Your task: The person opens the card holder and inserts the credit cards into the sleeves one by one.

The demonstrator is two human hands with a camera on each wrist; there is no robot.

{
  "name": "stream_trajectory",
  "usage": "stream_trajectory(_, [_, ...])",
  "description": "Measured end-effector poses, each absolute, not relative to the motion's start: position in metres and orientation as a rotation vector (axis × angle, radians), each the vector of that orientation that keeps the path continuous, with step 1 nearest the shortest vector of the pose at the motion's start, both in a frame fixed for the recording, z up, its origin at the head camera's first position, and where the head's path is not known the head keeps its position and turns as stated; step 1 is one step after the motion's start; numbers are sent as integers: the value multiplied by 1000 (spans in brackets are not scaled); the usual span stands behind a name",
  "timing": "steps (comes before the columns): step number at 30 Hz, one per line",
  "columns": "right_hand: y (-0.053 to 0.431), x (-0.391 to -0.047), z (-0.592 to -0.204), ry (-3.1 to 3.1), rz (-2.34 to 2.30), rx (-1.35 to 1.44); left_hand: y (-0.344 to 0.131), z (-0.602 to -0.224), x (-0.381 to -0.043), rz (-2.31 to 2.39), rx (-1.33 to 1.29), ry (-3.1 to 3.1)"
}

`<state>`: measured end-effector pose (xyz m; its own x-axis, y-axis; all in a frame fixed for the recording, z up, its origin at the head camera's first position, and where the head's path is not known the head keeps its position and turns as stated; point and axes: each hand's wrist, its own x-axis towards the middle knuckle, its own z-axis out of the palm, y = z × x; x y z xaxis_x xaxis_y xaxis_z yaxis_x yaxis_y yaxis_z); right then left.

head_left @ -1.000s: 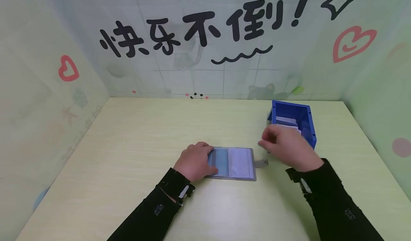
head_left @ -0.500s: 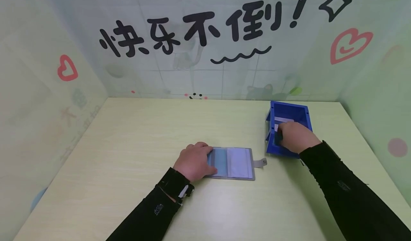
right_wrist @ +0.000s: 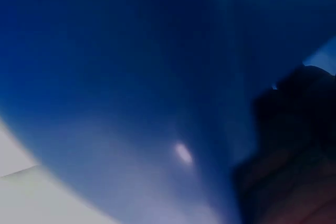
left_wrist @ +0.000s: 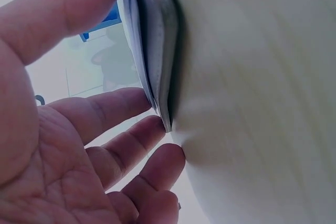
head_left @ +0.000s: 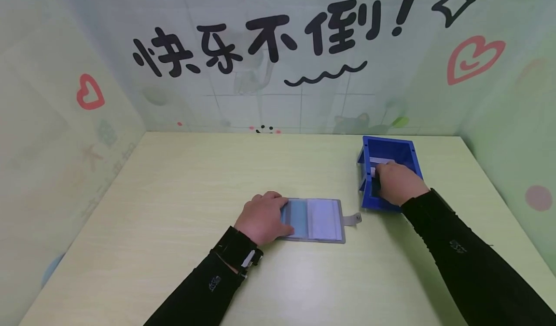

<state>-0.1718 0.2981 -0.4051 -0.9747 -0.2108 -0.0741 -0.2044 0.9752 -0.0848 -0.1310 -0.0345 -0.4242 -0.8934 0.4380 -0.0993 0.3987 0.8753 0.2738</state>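
A grey card holder (head_left: 325, 221) lies spread on the table, its clear sleeves showing and its snap strap (head_left: 352, 219) pointing right. My left hand (head_left: 263, 218) rests over its left end. In the left wrist view, the thumb (left_wrist: 68, 17) reaches to the holder's upper part while the fingertips touch its edge and the tabletop. My right hand (head_left: 398, 183) reaches down into a blue bin (head_left: 392, 147) holding pale cards (head_left: 381, 160). Its fingertips are hidden inside, and I cannot tell whether they hold a card. The right wrist view is mostly dark blue bin wall (right_wrist: 115, 77).
The bin stands at the back right of the pale wooden table (head_left: 195, 171), a short way beyond the strap. A printed backdrop (head_left: 278, 94) rises behind the table, and side panels flank it left and right.
My right hand has moved from beside the front of the bin down into it, then stayed nearly still. The bin has shifted slightly left. The left hand and card holder have kept their place.
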Motion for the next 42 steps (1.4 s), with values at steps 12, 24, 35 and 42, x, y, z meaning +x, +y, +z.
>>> stream_trajectory(12, [297, -171, -404, 3057, -173, -299, -34, -421, -132, 355, 652, 2893])
stream_trajectory(24, [294, -170, -403, 3047, -172, -205, -33, -419, -130, 354, 648, 2886])
stream_trajectory(35, [293, -169, -404, 3072, -181, -180, -34, -419, -129, 361, 647, 2881])
stream_trajectory(42, [292, -167, -407, 3112, -164, -153, -34, -424, -130, 368, 643, 2881])
